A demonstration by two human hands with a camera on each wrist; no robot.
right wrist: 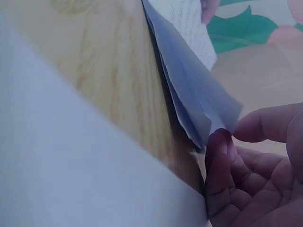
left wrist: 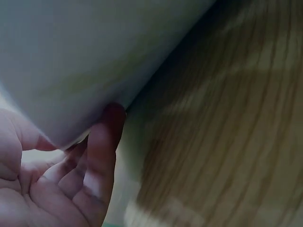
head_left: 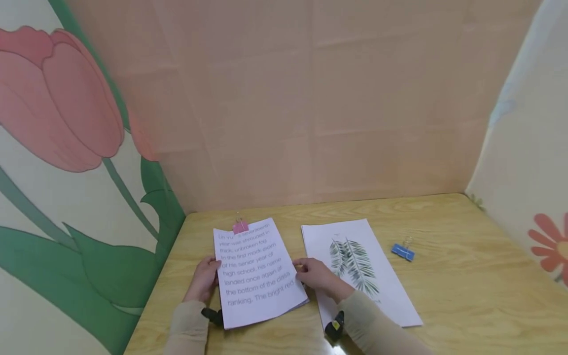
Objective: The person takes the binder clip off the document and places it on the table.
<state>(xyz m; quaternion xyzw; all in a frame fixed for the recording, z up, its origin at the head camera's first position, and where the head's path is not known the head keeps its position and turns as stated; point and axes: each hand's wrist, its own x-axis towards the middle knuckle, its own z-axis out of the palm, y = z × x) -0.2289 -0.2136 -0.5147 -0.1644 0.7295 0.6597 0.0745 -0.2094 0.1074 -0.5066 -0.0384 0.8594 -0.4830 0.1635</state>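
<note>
A stack of printed sheets (head_left: 255, 281) lies at the left of the table, tilted slightly, with a pink binder clip (head_left: 240, 227) on its top edge. My left hand (head_left: 204, 278) pinches the stack's left edge between thumb and fingers; in the left wrist view the paper's (left wrist: 85, 61) underside rises off the wood. On the opposite edge, my right hand (head_left: 316, 273) pinches the sheets. The right wrist view shows the paper's edges (right wrist: 189, 90) spread apart, with the thumb and fingers of that hand (right wrist: 260, 170) at one corner.
To the right lies a second stack of white sheets (head_left: 390, 296) with a green leaf print, partly under my right forearm. A blue binder clip (head_left: 403, 252) rests farther right on the wooden table (head_left: 466, 276). A pink-beige covering (head_left: 310, 108) closes off the back.
</note>
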